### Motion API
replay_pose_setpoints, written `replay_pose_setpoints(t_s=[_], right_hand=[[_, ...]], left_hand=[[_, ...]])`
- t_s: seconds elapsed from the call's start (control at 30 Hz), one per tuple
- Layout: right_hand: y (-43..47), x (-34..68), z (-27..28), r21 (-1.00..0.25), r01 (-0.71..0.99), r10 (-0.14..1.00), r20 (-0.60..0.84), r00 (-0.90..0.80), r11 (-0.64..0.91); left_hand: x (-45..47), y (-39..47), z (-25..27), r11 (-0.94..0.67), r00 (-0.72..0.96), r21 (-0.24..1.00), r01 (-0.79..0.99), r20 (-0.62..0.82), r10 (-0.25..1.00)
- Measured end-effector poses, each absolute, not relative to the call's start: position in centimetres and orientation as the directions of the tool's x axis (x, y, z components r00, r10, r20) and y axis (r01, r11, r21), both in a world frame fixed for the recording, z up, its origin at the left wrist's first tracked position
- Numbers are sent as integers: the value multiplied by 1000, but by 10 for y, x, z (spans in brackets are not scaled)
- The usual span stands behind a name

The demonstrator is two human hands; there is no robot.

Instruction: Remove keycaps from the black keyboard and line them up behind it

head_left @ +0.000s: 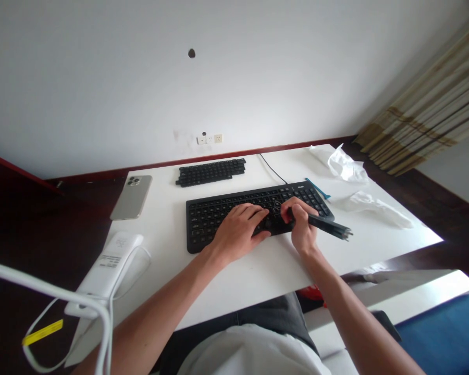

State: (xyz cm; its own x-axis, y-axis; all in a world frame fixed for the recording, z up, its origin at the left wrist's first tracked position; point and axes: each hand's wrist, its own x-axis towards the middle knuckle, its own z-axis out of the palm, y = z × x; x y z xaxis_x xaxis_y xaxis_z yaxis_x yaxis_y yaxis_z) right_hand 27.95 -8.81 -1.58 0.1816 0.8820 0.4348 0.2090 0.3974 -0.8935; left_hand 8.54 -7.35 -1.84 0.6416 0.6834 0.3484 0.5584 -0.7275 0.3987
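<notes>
A black keyboard (pixel 203 219) lies on the white table in front of me, its cable running off the back. My left hand (pixel 240 225) rests on the middle of its keys, fingers stretched out, thumb toward the front edge. Over the right-middle keys, my right hand (pixel 303 221) is closed around a long black-handled tool (pixel 330 227). Thin wire loops show at the tool's keyboard end, so it looks like a keycap puller. Its other end, pointing right, has small jagged light tips. Behind the keyboard sits a block of black keycaps (pixel 211 173) laid out in rows.
A phone (pixel 133 197) lies at the table's left, with a white power strip (pixel 105 268) and its looping white cable (pixel 62 291) nearer me. To the right are a slim blue tool (pixel 318 189) and crumpled white plastic bags (pixel 346 165). A wall stands behind the table.
</notes>
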Motion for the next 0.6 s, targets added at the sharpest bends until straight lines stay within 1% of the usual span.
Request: replay_pose_setpoints(t_s=[0.13,0.27,0.33,0.47,0.53,0.6], right_hand=[[-89,281,-17,-901,184,891,423,166,394],[-87,285,-19,-928,152,903,367,221,340],[-87,287,-20,-933,181,905,349,242,311],[-90,284,-21,-924,288,927,317,203,253],[-94,278,-19,-917,316,945,297,135,244],[-98,273,-13,-904,342,955,291,54,256]], left_hand=[[94,-74,-13,-691,573,434,578,387,722],[88,-73,-5,-703,498,445,554,499,709],[84,-73,-2,-712,479,431,554,535,696],[83,-76,2,-743,509,352,569,559,654],[86,-79,2,-767,550,298,568,555,624],[88,-80,2,-788,601,276,551,523,604]])
